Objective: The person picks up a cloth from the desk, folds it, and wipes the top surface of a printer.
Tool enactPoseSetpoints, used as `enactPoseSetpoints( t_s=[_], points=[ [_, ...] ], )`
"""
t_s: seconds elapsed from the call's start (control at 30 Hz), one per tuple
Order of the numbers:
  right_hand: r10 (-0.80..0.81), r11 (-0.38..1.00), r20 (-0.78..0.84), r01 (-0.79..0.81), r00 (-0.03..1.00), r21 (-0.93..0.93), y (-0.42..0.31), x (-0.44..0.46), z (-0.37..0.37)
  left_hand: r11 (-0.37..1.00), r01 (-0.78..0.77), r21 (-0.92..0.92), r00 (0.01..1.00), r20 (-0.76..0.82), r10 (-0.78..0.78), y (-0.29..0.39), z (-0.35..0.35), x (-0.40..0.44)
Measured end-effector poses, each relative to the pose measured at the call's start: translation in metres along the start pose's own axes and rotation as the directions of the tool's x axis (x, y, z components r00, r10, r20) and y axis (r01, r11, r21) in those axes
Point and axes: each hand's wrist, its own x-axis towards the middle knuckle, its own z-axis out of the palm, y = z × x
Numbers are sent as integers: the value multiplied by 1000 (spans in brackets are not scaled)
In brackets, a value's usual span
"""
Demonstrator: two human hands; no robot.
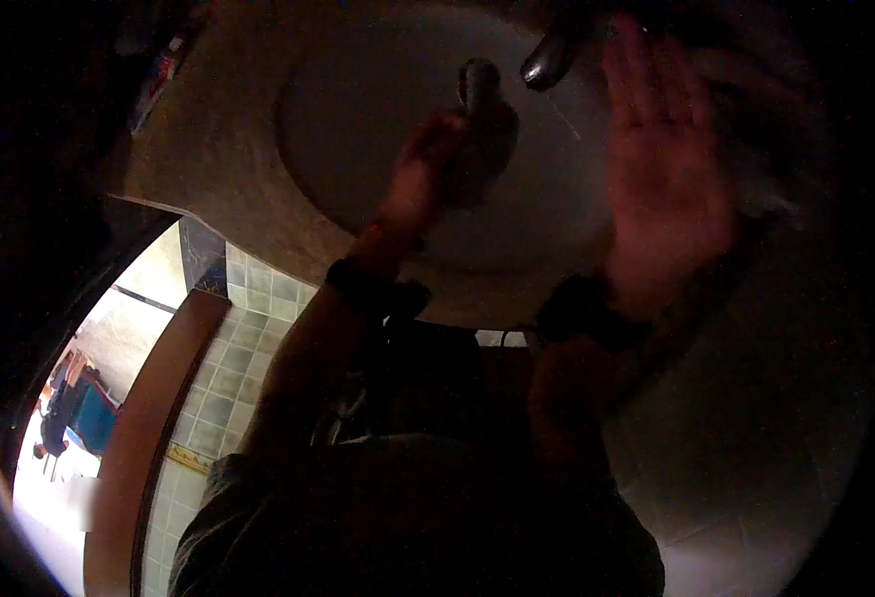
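My left hand (433,164) is over a round, pale washbasin (348,109), its fingers curled and partly lost in the dark. By its fingertips is a small shiny ring-shaped thing (478,80); whether it is the basin's drain or something in the hand I cannot make out. To the right, my right hand (666,159) is raised with the palm showing and the fingers stretched out, holding nothing. Between the hands, the shiny end of a tap (545,72) points into the basin. A thin bright streak shows below the tap. Dark bands are around both wrists.
The stone-coloured counter (228,169) surrounds the basin. Lower left are green wall tiles (228,378), a brown door frame (159,418) and a bright doorway with a person (59,408) beyond. Most of the room is very dark.
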Motion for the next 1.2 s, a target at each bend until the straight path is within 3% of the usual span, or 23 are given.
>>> enactPoseSetpoints(
  t_s=[0.1,0.2,0.3,0.5,0.6,0.7,0.9,0.97,1.2],
  points=[
    [-19,1000,-3,19,1000,-7,-4,2,-4,976,-186,109,982,33,184,-12,3,8],
    [-38,999,-15,38,999,-20,-9,3,-8,970,-228,90,974,29,226,-12,18,6],
    [-41,998,-31,40,999,-42,-11,-3,-13,984,-149,100,989,38,146,-11,25,10],
    [-31,996,-83,23,996,-87,-12,-9,-18,961,-242,135,968,97,231,-6,40,9],
    [-32,994,-97,22,995,-106,-16,-13,-18,917,-365,161,928,140,345,-9,44,13],
    [-30,992,-110,16,993,-125,-16,-17,-19,942,-248,228,963,161,214,-9,40,18],
    [-40,989,-129,21,991,-147,-23,-28,-26,940,-308,145,945,159,285,-41,41,34],
    [-41,988,-138,19,990,-152,-24,-34,-31,915,-319,247,947,128,295,-39,43,17],
    [-46,983,-144,20,989,-181,-20,-37,-46,945,-279,169,957,130,260,-72,33,54]
  ],
)
